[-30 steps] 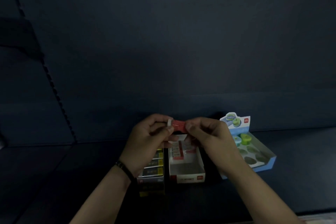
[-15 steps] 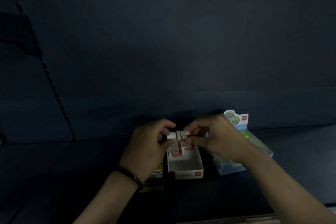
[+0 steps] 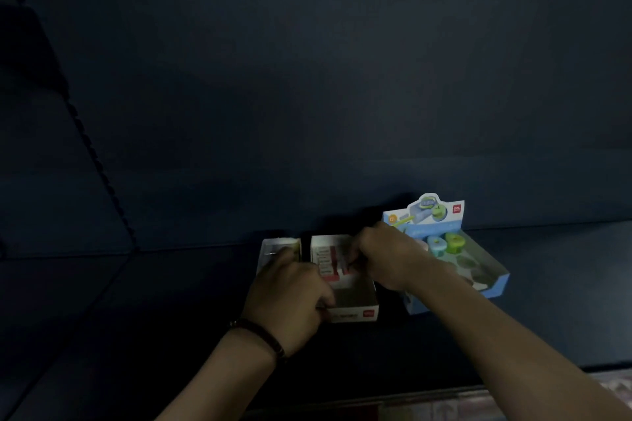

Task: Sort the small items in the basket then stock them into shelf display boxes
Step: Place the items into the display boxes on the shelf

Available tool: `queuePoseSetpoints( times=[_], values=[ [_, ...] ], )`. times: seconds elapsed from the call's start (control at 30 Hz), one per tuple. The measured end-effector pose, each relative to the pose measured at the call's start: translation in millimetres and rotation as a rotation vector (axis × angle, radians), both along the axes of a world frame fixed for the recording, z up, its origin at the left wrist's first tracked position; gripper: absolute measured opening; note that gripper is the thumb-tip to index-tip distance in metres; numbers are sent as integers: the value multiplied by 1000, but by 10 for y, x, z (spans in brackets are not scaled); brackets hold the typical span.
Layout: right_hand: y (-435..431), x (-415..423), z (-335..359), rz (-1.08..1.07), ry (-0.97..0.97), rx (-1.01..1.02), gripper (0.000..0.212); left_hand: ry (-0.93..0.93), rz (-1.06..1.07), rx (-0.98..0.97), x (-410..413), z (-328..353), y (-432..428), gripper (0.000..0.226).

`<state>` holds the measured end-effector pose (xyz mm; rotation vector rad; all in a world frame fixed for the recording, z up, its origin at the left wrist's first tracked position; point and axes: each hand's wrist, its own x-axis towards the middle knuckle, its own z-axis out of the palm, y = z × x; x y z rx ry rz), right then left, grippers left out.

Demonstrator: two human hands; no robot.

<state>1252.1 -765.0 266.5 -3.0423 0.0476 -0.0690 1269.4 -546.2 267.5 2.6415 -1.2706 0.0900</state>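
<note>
Head view, dim light, some blur at the hands.

Shelf [image 3: 136, 318]: dark blue, with a back panel [image 3: 307, 79] of the same colour. Three open display boxes stand in a row along the shelf's back edge, right of its middle.

Eraser box [image 3: 355, 313]: white with red trim, the middle of the three. A row of erasers [image 3: 325, 261] in red and white sleeves fills its back half. Its front half shows bare floor.

Left hand [image 3: 290, 294]: fingers curled round the box's front left corner, thumb over the rim, gripping the box. A dark bracelet [image 3: 265, 335] sits on the wrist.

Right hand [image 3: 390, 258]: reaches in from the right over the box's right wall. Fingers are curled and bunched, pinching an eraser [image 3: 345, 272] that sits at the front right end of the row, inside the box. Whether the eraser rests on the box floor cannot be told.

Left box [image 3: 273, 244]: white, just beside the eraser box with a narrow dark gap between them, its front half hidden by the left hand. Its contents are too blurred to name.

Blue box [image 3: 492, 280]: to the right, turned slightly, with a raised header card at its back. Two sharpeners [image 3: 455, 242], one pale blue and one green, sit in its back right wells. The right forearm crosses its front left corner
</note>
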Motion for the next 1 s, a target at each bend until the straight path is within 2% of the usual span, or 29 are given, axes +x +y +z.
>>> queuePoseSetpoints(
  times=[0.13,0.5,0.57,0.63,0.73,0.8,0.9,1.0],
  values=[
    [53,-13,-39,-33,59,-118,25,-26,-6,15,17,-16,-8,16],
    [217,-29,146,-12,132,-169,29,20,12,52,133,-79,-72,13],
    [225,-168,234,8,23,-100,26,-27,-6,47,108,-79,-136,17],
    [203,-446,242,-32,-190,29,25,-47,-75,-91,17,-90,-261,23],
    [130,-1135,130,-214,-522,292,22,56,-250,-210,-313,-65,-553,33],
    [79,-1724,-25,-373,-646,340,19,143,-382,-196,-625,-126,-787,33],
    [-21,-2726,-398,-697,-630,387,18,175,-597,-76,-1255,-233,-1193,37],
    [11,-3866,-768,-1021,-597,456,20,205,-811,86,-2079,-424,-1579,29]
  ],
)
